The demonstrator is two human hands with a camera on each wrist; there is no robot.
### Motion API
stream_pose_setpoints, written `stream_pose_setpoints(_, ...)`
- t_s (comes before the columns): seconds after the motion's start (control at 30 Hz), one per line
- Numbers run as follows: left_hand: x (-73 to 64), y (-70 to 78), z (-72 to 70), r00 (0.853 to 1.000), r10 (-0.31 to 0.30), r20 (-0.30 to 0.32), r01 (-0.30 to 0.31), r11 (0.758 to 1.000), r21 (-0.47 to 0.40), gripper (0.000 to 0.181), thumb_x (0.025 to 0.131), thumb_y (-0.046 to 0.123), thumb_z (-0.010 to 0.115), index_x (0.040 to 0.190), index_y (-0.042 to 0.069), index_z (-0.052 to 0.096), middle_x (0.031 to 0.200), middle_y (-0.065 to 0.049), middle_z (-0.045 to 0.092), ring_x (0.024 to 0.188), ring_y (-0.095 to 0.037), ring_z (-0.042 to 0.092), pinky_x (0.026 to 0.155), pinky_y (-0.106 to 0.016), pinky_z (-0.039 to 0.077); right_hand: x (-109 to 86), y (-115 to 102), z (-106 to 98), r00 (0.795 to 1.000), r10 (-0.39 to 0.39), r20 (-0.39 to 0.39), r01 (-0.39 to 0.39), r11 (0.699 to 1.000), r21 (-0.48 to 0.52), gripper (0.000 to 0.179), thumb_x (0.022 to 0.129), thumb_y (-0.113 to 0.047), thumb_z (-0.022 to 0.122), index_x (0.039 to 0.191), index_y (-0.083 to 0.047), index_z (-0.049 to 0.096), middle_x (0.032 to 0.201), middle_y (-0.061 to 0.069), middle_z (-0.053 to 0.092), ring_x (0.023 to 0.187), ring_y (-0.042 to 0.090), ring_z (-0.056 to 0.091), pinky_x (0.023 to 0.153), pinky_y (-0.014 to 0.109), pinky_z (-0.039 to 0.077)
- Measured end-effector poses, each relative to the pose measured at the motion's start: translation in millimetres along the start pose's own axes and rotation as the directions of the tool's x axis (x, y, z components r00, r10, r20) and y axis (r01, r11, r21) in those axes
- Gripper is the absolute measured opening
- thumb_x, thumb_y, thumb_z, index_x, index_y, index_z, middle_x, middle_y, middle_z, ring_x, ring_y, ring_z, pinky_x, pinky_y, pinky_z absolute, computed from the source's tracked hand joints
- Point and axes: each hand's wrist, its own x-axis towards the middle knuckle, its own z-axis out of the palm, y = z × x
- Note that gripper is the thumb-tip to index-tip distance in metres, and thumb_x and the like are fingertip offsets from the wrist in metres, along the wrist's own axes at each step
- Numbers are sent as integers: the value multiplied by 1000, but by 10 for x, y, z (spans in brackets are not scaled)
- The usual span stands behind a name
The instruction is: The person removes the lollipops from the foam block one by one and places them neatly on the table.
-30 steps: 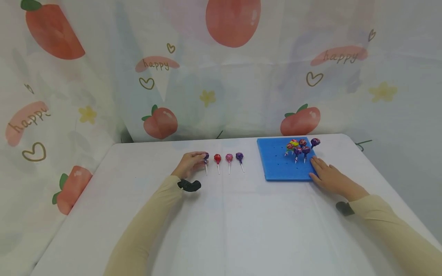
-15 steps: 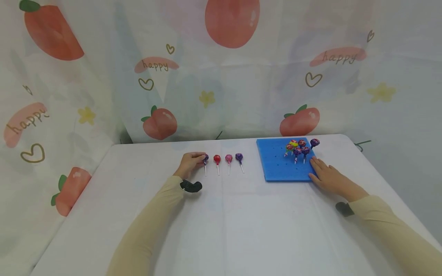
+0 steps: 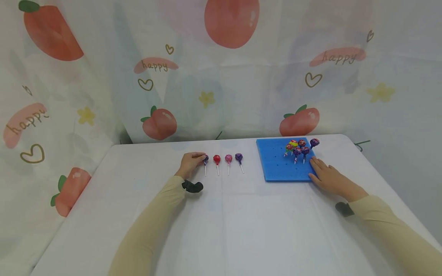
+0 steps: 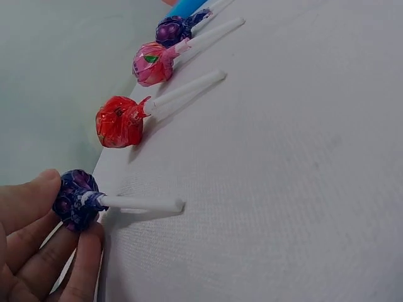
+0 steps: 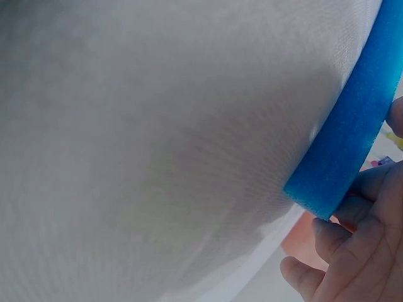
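Observation:
At the left end of a row of lollipops, my left hand (image 3: 189, 165) pinches a purple-wrapped lollipop (image 4: 77, 200) by its round head, thumb on one side and fingers on the other. Its white stick points toward the near side of the table. To its right lie a red lollipop (image 3: 216, 158), a pink lollipop (image 3: 228, 158) and another purple lollipop (image 3: 239, 157). My right hand (image 3: 327, 177) rests on the right edge of a blue foam board (image 3: 276, 170), fingers fairly straight. Several lollipops (image 3: 297, 151) stand in the board's back right part, sticks down.
Small holes dot the left and front of the board. A white cloth (image 3: 221, 222) covers the table, and a printed curtain (image 3: 241, 92) hangs behind and to the left. Dark wrist devices (image 3: 192, 186) sit under both cuffs.
My left hand has closed its fingers in on the leftmost purple lollipop, and its wrist has shifted slightly right. My right hand stays on the board's edge.

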Motion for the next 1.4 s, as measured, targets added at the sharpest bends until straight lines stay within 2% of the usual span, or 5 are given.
stream_pose_setpoints(0.47,-30,30,98,989,6,-146,10,994,108,24,85,14,69,107,4,70,111,-13,69,107,-21,63,95,-32,50,2,-11,-33,1000,5,7,-5,1000,8,73,99,-39,39,141,17,18,147,38,16,135,53,15,107,68,15)
stream_pose_setpoints(0.6,-17,34,136,987,-14,-159,32,993,111,24,85,16,69,107,6,71,112,-12,69,108,-21,62,96,-31,50,6,-6,-34,1000,11,11,-11,1000,10,73,99,-38,40,141,17,18,146,38,16,135,53,15,107,68,14)
stream_pose_setpoints(0.93,-47,76,175,985,7,-170,30,976,213,24,87,18,67,108,7,71,112,-10,69,114,-22,58,101,-35,46,16,-23,-46,1000,10,-5,-10,1000,-5,69,99,-34,41,139,18,21,145,39,18,133,54,19,107,68,18)
stream_pose_setpoints(1.17,-49,58,156,986,-3,-167,33,983,179,24,88,18,66,109,7,70,114,-10,68,111,-21,61,96,-32,50,25,-17,-31,1000,14,10,-14,1000,4,70,99,-35,40,140,18,19,146,39,16,134,54,16,108,68,15)
stream_pose_setpoints(1.4,-61,83,112,986,-75,-149,81,996,36,30,93,20,58,117,3,65,121,-14,65,109,-22,63,94,-31,52,21,-18,-30,1000,8,4,-8,1000,1,70,99,-36,39,140,18,20,146,39,17,134,54,17,107,68,17)
